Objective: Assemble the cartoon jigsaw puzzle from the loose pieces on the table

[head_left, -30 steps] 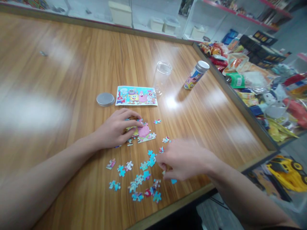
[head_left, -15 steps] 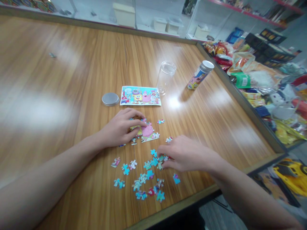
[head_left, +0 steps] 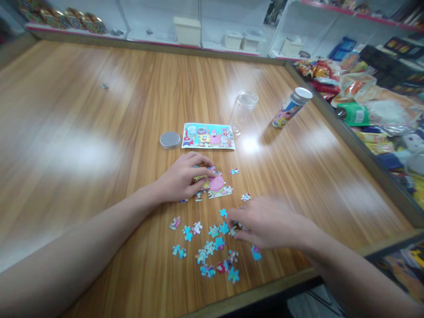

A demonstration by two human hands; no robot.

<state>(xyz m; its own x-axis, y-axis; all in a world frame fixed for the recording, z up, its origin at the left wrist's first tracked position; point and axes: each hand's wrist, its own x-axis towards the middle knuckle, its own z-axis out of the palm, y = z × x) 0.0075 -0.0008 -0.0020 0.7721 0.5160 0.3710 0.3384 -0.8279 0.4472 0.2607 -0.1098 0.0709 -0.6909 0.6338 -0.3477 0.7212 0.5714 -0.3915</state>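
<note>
My left hand (head_left: 183, 179) rests with curled fingers on a partly joined puzzle patch (head_left: 217, 183), pink and yellow, pressing its left side to the wooden table (head_left: 82, 145). My right hand (head_left: 265, 221) lies palm down among several loose blue puzzle pieces (head_left: 212, 247), its fingertips pinched over a small piece (head_left: 236, 229) at the pile's right edge. A printed cartoon picture card (head_left: 208, 135) lies just beyond the patch.
A round metal lid (head_left: 170, 140) sits left of the card. An empty clear jar (head_left: 243, 112) and a printed tube with a grey cap (head_left: 291, 107) stand behind it. Packaged goods (head_left: 364, 106) fill a bin past the table's right edge. Shelves run along the back.
My right hand slid from the pile's right side toward the loose pieces and closed its fingertips there. The left hand stayed on the patch. The camera view shifted, moving everything rightward.
</note>
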